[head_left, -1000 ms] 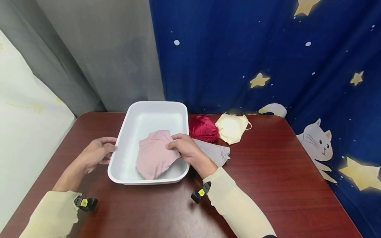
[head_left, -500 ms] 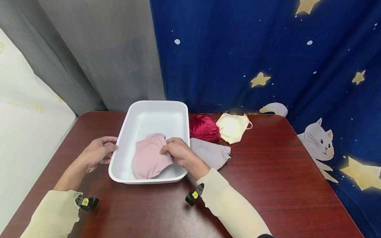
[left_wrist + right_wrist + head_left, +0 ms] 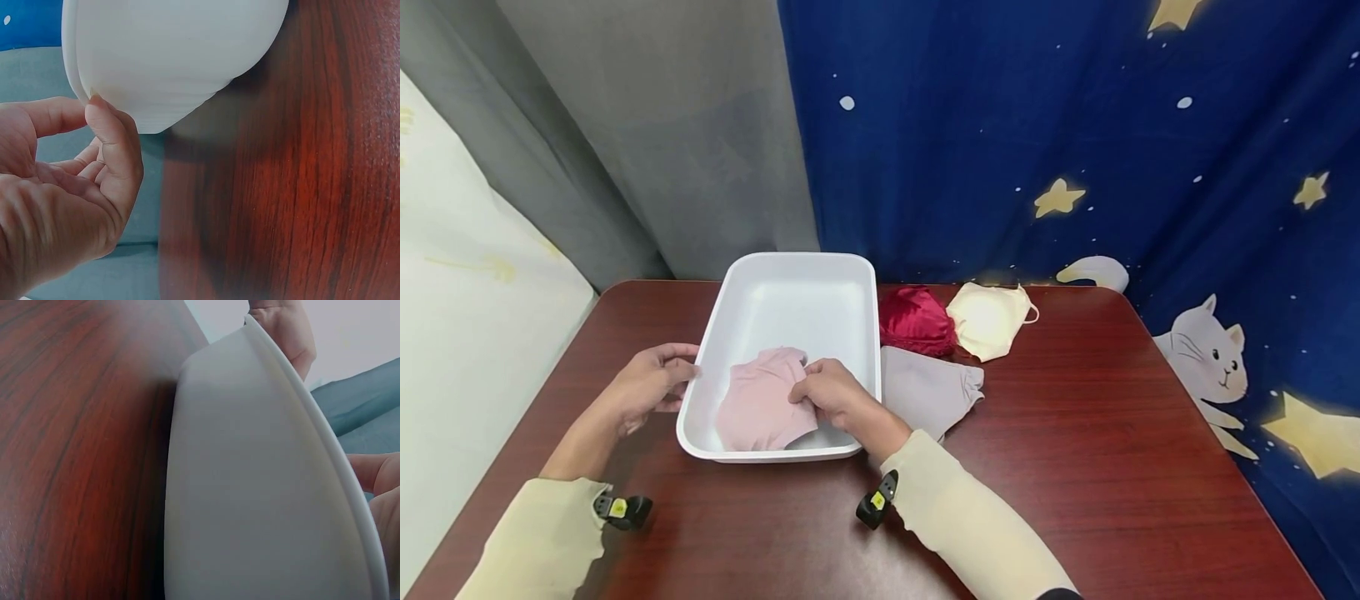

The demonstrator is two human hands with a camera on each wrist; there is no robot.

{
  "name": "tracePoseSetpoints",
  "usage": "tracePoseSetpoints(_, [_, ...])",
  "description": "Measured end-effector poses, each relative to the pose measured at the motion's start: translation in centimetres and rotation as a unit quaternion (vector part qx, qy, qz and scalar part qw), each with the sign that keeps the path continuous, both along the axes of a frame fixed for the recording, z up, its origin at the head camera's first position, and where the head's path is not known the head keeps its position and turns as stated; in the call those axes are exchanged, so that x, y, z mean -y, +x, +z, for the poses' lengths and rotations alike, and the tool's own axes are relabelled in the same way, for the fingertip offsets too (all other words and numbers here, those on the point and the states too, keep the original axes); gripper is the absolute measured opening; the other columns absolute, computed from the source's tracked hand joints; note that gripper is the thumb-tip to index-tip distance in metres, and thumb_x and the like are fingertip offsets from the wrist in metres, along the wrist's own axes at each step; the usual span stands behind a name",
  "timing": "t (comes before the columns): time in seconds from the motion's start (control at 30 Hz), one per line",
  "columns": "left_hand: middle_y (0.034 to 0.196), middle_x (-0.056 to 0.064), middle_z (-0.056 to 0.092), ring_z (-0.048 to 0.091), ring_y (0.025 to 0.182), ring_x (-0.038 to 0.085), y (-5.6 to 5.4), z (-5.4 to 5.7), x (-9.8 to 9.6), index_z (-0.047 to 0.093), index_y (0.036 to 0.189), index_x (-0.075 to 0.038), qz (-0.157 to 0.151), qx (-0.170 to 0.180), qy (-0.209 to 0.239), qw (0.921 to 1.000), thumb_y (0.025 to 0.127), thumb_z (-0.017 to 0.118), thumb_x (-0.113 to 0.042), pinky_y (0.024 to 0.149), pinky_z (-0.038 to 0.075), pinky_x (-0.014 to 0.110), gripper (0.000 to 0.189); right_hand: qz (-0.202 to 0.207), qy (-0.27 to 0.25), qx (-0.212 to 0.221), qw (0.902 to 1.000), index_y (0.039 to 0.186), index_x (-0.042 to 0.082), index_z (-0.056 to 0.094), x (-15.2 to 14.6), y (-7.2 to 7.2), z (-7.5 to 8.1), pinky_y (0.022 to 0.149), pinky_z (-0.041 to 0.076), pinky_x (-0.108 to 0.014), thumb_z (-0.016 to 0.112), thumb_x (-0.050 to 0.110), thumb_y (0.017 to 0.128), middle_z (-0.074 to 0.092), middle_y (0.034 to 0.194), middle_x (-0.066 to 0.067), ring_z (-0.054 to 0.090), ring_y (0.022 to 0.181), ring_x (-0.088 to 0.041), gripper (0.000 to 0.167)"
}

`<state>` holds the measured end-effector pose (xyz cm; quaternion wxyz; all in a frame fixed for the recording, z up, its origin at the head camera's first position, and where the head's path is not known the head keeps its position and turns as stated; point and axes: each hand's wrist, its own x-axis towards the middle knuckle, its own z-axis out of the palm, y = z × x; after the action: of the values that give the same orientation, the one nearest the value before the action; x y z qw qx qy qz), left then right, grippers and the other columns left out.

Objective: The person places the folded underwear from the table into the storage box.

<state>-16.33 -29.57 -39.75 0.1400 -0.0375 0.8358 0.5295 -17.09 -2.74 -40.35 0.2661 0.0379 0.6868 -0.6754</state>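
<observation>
- We see the right hand (image 3: 826, 393) inside the white tub (image 3: 790, 279), fingers curled onto the pink garment (image 3: 760, 402) and pinching its upper edge; the garment lies crumpled in the near half of the tub, on its floor
- We see the left hand (image 3: 647, 385) at the tub's left rim, fingers loosely bent, thumb and fingertips touching the outer wall (image 3: 175, 56); it grips nothing that we can make out
- Just right of the tub lies a grey garment (image 3: 928, 390), flat on the dark red table (image 3: 1075, 467); beyond it a red garment (image 3: 913, 321) and a cream one (image 3: 988, 317) sit side by side near the far edge
- Behind the table hang a blue curtain (image 3: 1037, 125) with stars and a cat, and a grey curtain (image 3: 662, 133)
</observation>
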Motion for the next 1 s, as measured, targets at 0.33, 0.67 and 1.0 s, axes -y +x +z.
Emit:
tracePoseSetpoints(0.33, [0.096,0.010,0.067,0.063,0.071,0.016,-0.01,0.00,-0.12,0.033,0.141,0.008,0.000,-0.001,-0.001,1.0000,0.095,0.051,-0.012,0.062,0.054,0.033,0.052,0.001,0.105,-0.051,0.9931,0.086,0.002,0.057,0.45,0.34,-0.35,0.047,0.040,-0.020,0.065,-0.005,0.079,0.053,0.074,-0.002,0.047,0.056,-0.010,0.013])
tracePoseSetpoints(0.67, [0.095,0.007,0.067,0.063,0.071,0.015,-0.03,0.02,-0.20,0.033,0.141,0.007,0.001,0.000,0.004,1.0000,0.096,0.051,-0.012,0.061,0.054,0.033,0.053,0.028,0.236,-0.108,0.9653,0.083,0.001,0.068,0.24,0.27,-0.13,0.046,0.039,-0.022,0.069,0.003,0.080,0.056,0.066,-0.002,0.048,0.054,-0.013,0.004])
tracePoseSetpoints(1.0, [0.102,0.016,0.066,0.065,0.074,0.019,0.01,-0.16,-0.03,0.033,0.142,0.007,-0.002,-0.003,-0.006,1.0000,0.097,0.050,-0.014,0.063,0.055,0.033,0.053,0.106,0.369,-0.170,0.9077,0.046,0.016,0.034,0.26,-0.28,-0.73,0.042,0.021,-0.024,0.065,0.005,0.074,0.025,0.045,0.006,0.024,0.044,-0.010,0.043])
